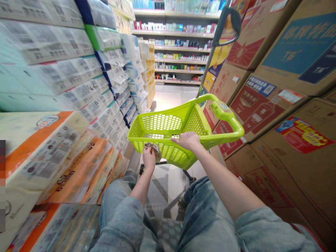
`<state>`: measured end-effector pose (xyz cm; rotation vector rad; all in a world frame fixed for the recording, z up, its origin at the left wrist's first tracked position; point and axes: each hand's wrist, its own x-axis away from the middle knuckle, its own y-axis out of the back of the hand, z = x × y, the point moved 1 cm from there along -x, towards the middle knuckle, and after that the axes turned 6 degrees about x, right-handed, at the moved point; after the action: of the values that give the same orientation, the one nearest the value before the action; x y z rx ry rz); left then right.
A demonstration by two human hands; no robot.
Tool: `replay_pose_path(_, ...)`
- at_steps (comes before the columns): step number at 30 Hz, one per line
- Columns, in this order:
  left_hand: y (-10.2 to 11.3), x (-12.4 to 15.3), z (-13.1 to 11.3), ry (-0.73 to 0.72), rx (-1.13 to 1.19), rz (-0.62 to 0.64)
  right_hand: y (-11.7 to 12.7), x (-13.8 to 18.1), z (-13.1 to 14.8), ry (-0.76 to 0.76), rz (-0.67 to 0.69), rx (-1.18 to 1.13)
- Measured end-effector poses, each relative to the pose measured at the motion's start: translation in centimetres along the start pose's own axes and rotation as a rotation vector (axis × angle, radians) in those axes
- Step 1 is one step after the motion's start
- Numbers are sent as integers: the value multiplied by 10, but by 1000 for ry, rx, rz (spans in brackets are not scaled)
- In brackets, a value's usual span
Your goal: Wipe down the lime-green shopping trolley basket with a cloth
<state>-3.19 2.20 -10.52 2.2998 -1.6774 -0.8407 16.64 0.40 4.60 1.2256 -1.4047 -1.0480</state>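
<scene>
A lime-green plastic shopping basket on a wheeled frame stands in the aisle in front of me, tilted, with its handle at the right. My right hand rests palm down on the basket's near rim, fingers curled over the edge. My left hand is closed on a crumpled greyish cloth pressed against the basket's front wall just below the rim. Both forearms reach out over my knees in grey-blue trousers.
Stacked packs of tissue paper wall the left side of the narrow aisle. Brown cardboard cartons are piled high on the right. A grey trolley handle rises behind the basket. Shelves of small goods stand at the far end.
</scene>
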Motion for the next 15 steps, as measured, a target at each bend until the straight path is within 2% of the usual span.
replay_pose_path(9,13,-2,-1,-9,51,75,1,4,-1,-8,-3,5)
replay_pose_path(15,16,10,-9,-49,12,26,-1,7,-3,26,-10,26)
